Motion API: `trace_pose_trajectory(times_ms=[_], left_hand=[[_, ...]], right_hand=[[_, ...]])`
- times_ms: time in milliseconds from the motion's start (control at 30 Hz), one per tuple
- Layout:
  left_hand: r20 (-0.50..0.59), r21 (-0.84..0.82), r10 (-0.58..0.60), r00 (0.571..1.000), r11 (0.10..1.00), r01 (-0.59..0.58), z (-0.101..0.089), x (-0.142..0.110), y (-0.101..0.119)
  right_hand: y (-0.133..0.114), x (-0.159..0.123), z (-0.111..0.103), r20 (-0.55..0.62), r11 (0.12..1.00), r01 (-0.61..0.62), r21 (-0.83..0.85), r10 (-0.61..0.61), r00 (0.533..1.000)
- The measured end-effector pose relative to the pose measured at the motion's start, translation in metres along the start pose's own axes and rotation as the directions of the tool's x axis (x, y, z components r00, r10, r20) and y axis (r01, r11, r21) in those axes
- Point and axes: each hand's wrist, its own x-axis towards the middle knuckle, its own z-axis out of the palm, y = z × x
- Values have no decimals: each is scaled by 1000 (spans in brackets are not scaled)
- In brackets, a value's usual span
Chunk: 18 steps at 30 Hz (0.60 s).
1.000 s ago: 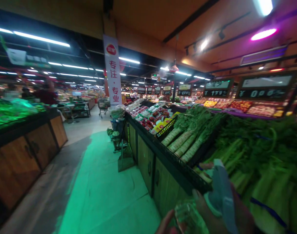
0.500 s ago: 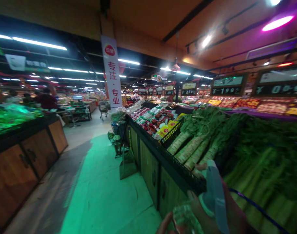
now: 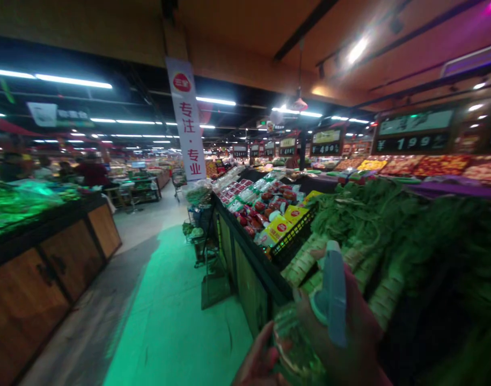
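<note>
My right hand (image 3: 345, 332) is closed round a spray bottle (image 3: 329, 300) with a pale blue trigger head and a clear body, held upright at the bottom of the view. Its nozzle end sits just in front of the peeled green stalks (image 3: 309, 260) on the produce stand. My left hand (image 3: 255, 362) rises from the bottom edge and touches the clear lower part of the bottle; its fingers are curled against it. Leafy greens (image 3: 361, 214) lie behind the stalks.
A long wooden produce stand (image 3: 245, 268) runs along the right, with packed red produce (image 3: 261, 206) in a black crate. Another stand (image 3: 48, 257) is on the left, people behind it. A green-lit aisle (image 3: 168, 321) lies between. A small cart (image 3: 199, 236) stands by the stand's end.
The view has swung right and moved forward along the stand. Both hands and the spray bottle have risen higher in view, closer to the peeled stalks.
</note>
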Motion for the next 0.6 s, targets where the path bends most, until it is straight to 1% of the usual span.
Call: trace_pose_trajectory(times_ms=[67, 133, 200, 300, 433, 500, 600], left_hand=[[21, -38, 31, 999, 999, -30, 0, 11, 6], [28, -66, 58, 998, 996, -56, -3, 20, 10], [28, -88, 68, 997, 994, -65, -9, 26, 12], [16, -93, 59, 998, 994, -57, -20, 32, 18], [13, -111, 62, 998, 992, -61, -33, 42, 31], [19, -130, 51, 999, 990, -48, -38, 47, 39], [28, -109, 51, 998, 993, -48, -47, 53, 56]], right_hand=[[6, 6, 10, -9, 1000, -6, -23, 6, 1000], [13, 10, 19, -24, 1000, -10, -4, 10, 1000], [19, 12, 28, -40, 999, -19, 35, 20, 999], [24, 13, 42, -23, 999, -34, 42, 35, 999], [26, 16, 60, 36, 999, -30, 9, 30, 999], [24, 18, 70, 50, 999, -36, -26, 38, 998], [18, 19, 88, 51, 994, -48, -95, 53, 997]])
